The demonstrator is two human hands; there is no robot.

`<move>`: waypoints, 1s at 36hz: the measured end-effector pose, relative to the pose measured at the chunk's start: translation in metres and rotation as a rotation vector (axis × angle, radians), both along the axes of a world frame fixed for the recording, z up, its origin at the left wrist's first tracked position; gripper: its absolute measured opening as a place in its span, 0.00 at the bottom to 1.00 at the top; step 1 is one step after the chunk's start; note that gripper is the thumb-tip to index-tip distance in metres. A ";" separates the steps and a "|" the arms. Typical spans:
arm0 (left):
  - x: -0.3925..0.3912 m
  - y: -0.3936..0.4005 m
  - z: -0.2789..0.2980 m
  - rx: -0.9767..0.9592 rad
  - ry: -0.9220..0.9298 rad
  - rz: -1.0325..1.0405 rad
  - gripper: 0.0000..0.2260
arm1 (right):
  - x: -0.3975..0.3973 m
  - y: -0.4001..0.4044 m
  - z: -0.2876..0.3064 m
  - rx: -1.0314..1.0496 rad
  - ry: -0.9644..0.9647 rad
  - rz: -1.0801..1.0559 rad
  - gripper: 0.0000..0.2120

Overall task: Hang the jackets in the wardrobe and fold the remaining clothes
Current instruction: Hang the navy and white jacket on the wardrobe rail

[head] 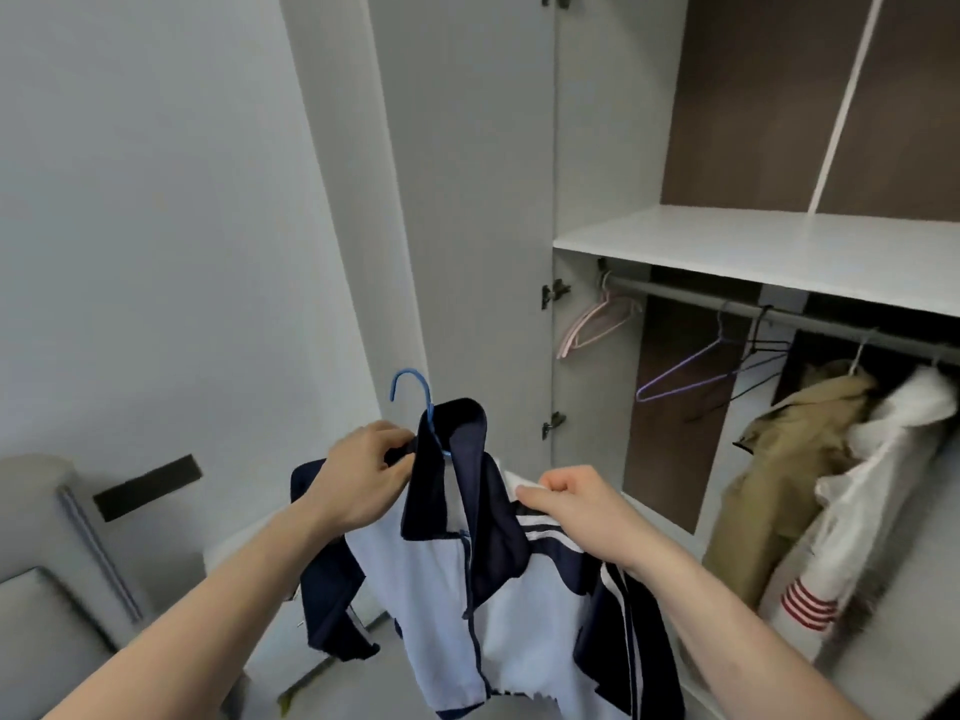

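The wardrobe point(779, 241) fills the right half of the frame, its door swung open toward the middle, a white shelf across it and a grey rail point(727, 304) running just under that shelf. On the rail, at the far right, a tan coat point(779, 459) and a white jacket point(872, 485) already hang side by side, touching; further left are bare hangers, a purple one point(685, 371), a dark one just beside it, and a pink one point(597, 324) near the hinge side. In the lower middle of the frame I hold the navy and pale blue jacket point(447, 589) out in front of me, well short of the rail, draped on a blue hanger point(415, 392) whose hook sticks up above the collar. My left hand point(358, 475) has its fingers curled round the collar at the hanger's neck; my right hand point(571, 501) pinches the fabric at the shoulder with thumb and fingers closed on it. My worry is that shoulder: I judge it is not fully seated on the hanger arm, so if I let go now it could slide off and drop. The hook also points away from the rail, so I may fumble it, or snag the bare hangers as I reach in.
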State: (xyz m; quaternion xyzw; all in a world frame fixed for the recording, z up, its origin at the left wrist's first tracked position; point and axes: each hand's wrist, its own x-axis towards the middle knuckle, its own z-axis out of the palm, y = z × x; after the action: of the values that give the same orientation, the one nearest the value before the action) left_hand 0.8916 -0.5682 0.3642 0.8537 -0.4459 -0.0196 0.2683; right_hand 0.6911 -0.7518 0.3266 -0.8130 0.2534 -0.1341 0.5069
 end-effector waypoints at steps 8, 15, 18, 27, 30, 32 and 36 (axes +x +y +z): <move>0.058 -0.091 -0.008 0.018 0.029 -0.289 0.14 | 0.008 -0.057 -0.014 -0.054 0.006 -0.306 0.23; 0.079 -0.173 -0.014 0.031 0.009 -0.497 0.18 | 0.011 -0.090 -0.036 -0.034 -0.025 -0.523 0.25; 0.077 -0.206 -0.015 0.008 0.056 -0.581 0.17 | 0.001 -0.101 -0.043 0.020 -0.067 -0.582 0.26; 0.067 -0.301 0.000 -0.035 0.188 -0.584 0.08 | -0.034 -0.156 -0.027 -0.064 -0.053 -0.608 0.26; 0.065 -0.331 0.006 0.049 0.318 -0.573 0.09 | -0.040 -0.185 -0.020 -0.082 -0.021 -0.531 0.27; 0.065 -0.347 0.006 0.155 0.374 -0.562 0.08 | -0.045 -0.205 -0.017 -0.074 0.020 -0.494 0.28; 0.065 -0.379 -0.003 0.317 0.404 -0.557 0.11 | -0.052 -0.241 -0.016 -0.054 0.091 -0.444 0.28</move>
State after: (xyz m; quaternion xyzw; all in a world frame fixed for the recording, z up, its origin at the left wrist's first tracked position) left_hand 0.9568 -0.9472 0.3616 0.7096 -0.5904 -0.3283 0.1999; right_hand 0.6386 -0.9927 0.3104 -0.7556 0.4451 -0.2125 0.4311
